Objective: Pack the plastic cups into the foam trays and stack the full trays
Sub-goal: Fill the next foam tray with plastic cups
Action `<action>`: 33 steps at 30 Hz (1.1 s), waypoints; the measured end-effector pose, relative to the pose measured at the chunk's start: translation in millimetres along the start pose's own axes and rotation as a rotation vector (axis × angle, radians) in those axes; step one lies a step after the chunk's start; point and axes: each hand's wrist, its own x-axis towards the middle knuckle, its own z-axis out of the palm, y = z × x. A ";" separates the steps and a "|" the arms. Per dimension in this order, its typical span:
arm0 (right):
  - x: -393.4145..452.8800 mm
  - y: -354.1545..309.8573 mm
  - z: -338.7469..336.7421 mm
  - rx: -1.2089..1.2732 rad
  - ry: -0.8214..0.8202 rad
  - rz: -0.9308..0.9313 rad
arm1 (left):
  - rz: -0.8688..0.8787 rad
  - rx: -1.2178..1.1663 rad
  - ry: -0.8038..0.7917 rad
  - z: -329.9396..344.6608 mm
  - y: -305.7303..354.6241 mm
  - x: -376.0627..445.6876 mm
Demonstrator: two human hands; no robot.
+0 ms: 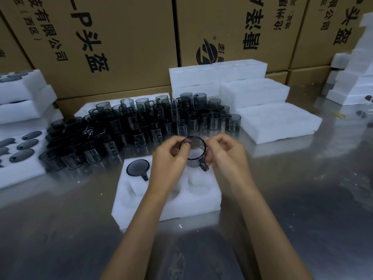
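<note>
The cup (193,153), smoky and see-through, sits between our two hands directly over the far right pocket of the foam tray (167,201), mouth up and its axis near upright, handle pointing toward us and a little right; our left hand (168,158) pinches the near-left of the rim with thumb and curled fingers, and our right hand (226,153) pinches the right side just above the handle, so both hands have hold of it and neither is nearer than the other. Whether its base already rests in the pocket we cannot tell, as the hands hide it. We judge the coming move to be a straight push down, with the handle lined up to the notch on the near side of the pocket. In the tray, the far left pocket already holds one seated cup (138,168), handle toward us; the near pockets look empty, partly hidden by our forearms. Beyond the tray stands a crowd of loose cups (141,126) on the steel table (302,199), with empty trays (276,122) stacked to the right and filled trays (22,150) to the left, in front of cardboard boxes (121,37)
</note>
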 end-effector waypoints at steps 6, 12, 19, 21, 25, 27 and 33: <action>3.4 6.0 -0.6 -0.076 0.025 -0.012 | 0.090 0.182 0.055 7.1 -5.0 -1.6; 5.9 12.2 2.2 -0.088 0.028 -0.001 | 0.048 0.251 0.075 9.6 -11.9 2.3; 7.5 19.5 -1.4 -0.093 0.064 -0.030 | 0.062 0.243 0.066 8.2 -7.5 0.5; 7.8 20.8 -0.5 -0.081 0.069 -0.046 | 0.065 0.257 0.067 8.1 -7.8 0.9; 7.6 23.1 1.0 -0.070 0.072 -0.067 | 0.087 0.273 0.081 8.3 -8.3 2.3; 7.1 24.7 1.1 -0.080 0.041 -0.072 | 0.111 0.291 0.085 8.4 -7.4 3.0; 7.3 27.4 3.9 -0.077 0.077 -0.059 | 0.069 0.273 0.089 6.6 -6.4 3.4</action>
